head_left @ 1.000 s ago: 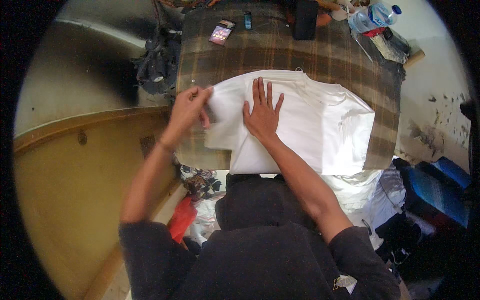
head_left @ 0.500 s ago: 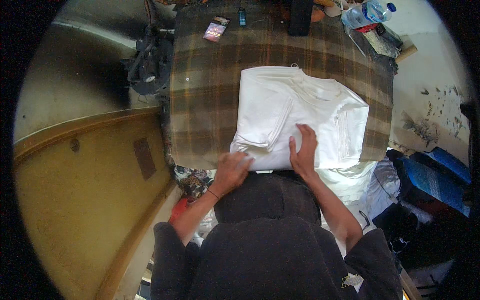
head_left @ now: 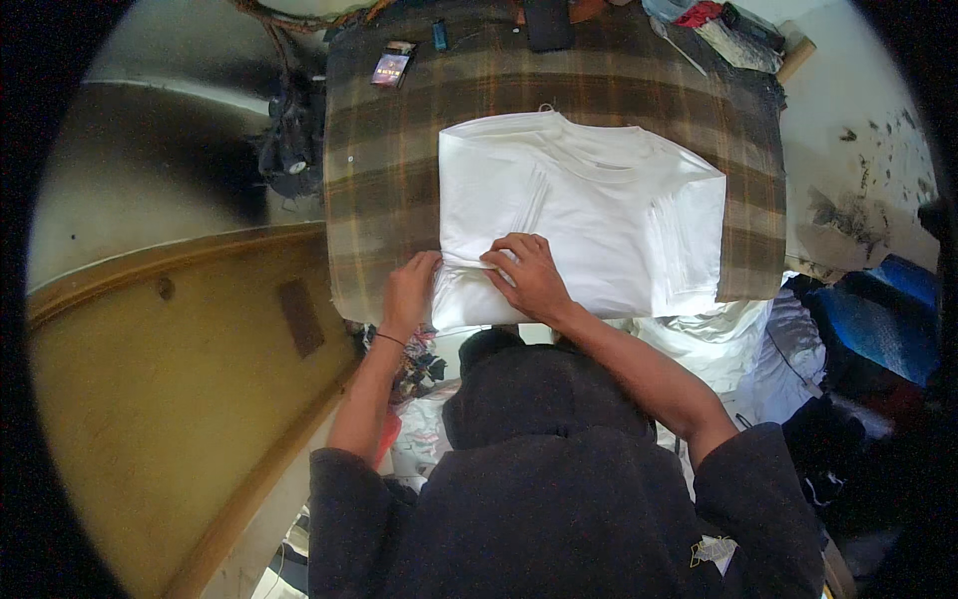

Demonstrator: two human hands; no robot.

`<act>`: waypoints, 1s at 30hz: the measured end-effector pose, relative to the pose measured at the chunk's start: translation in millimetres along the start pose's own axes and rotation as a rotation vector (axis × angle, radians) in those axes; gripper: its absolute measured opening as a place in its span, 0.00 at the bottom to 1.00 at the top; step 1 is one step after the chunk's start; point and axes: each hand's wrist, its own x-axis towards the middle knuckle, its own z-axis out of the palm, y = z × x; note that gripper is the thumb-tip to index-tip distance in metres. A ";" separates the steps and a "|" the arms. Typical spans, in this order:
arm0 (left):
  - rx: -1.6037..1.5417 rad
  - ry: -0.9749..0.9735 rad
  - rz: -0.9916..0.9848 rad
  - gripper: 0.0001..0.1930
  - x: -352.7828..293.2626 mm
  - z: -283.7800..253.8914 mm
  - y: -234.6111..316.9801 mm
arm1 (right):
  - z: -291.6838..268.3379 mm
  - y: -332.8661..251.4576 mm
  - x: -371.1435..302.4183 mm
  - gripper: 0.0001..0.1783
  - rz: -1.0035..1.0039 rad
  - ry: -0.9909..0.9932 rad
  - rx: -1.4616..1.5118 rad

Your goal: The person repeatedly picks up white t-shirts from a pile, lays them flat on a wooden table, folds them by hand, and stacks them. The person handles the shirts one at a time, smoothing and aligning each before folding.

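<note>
Several white T-shirts lie in a stack, with the top T-shirt [head_left: 599,225] spread flat, neckline away from me. Layered sleeve edges show on its left and right parts. My left hand [head_left: 407,297] is closed at the shirt's near left edge, fingertips on the cloth. My right hand [head_left: 534,280] reaches across to the left part of the shirt, thumb and fingers pinching a fold of the white fabric near the sleeve ends. The shirt's near edge lies along the front edge of the work surface, just in front of my body.
A brown plaid cloth [head_left: 379,190] covers the surface. At its far side are a small printed pack [head_left: 393,64], a blue lighter [head_left: 439,36] and a dark flat object [head_left: 548,25]. More white fabric [head_left: 714,344] hangs below at the right; a yellowish panel [head_left: 180,399] stands left.
My right hand has moved left across the shirt and now pinches its fabric. My left hand has shifted left and up to the shirt's left edge. The view has tilted and shifted slightly.
</note>
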 end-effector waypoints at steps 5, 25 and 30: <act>0.434 -0.402 0.079 0.16 1.7 -18.6 2.3 | -1.5 4.2 -5.5 0.11 -0.071 -0.014 -0.035; -0.417 -0.244 -0.735 0.33 -100.7 126.0 -55.1 | -162.4 229.8 -303.4 0.39 1.096 -0.184 0.474; -0.338 -0.338 -0.759 0.40 -158.2 144.0 -39.4 | -107.5 192.7 -346.3 0.41 1.153 0.007 0.332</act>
